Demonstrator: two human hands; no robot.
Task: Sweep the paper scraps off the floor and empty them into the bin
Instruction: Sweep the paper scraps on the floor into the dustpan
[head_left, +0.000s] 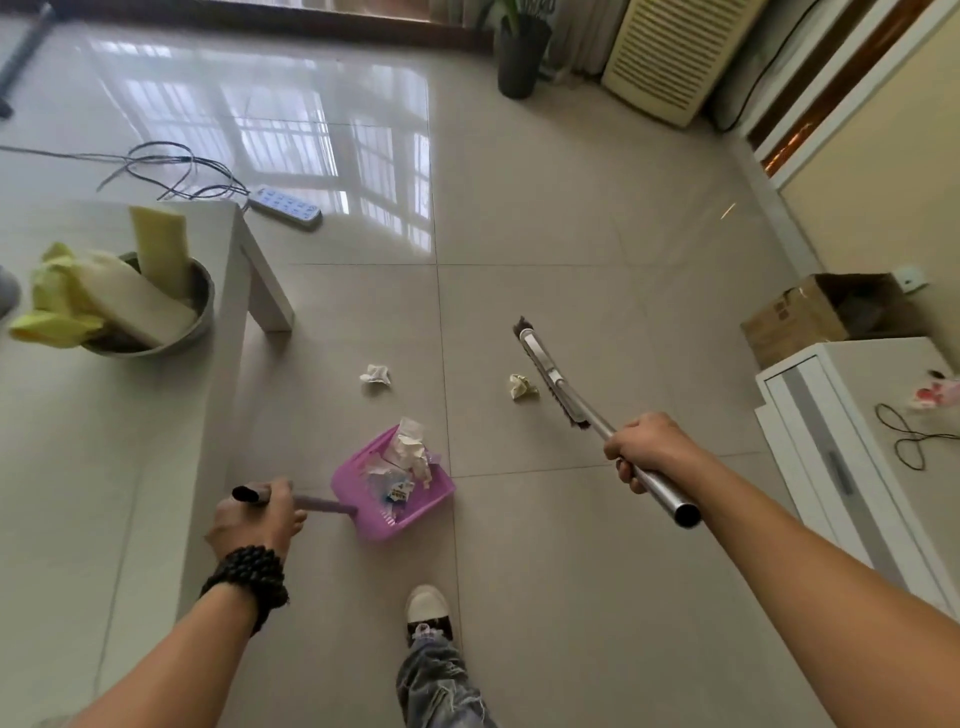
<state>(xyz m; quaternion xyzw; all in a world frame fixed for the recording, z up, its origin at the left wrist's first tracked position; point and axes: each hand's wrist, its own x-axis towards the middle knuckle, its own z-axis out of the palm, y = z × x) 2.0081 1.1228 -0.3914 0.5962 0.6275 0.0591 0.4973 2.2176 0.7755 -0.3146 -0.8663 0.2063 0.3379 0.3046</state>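
Observation:
My left hand (260, 514) grips the purple handle of a pink dustpan (431, 501), which rests on the tiled floor and holds several crumpled paper scraps (410, 457). My right hand (641, 452) is closed around the metal pole of a broom (548, 371), whose brush head is on the floor ahead. A yellowish paper ball (522, 387) lies just left of the brush head. A white paper ball (375, 374) lies further left, beyond the dustpan. A dark bin (519, 62) stands at the far wall.
A low pale table (104, 441) on my left carries a metal bowl (200, 312) of yellow cloths. A power strip (285, 206) and cables lie on the floor beyond it. A white cabinet (857, 431) and a cardboard box (826, 317) are on the right. My shoe (427, 610) is below the dustpan.

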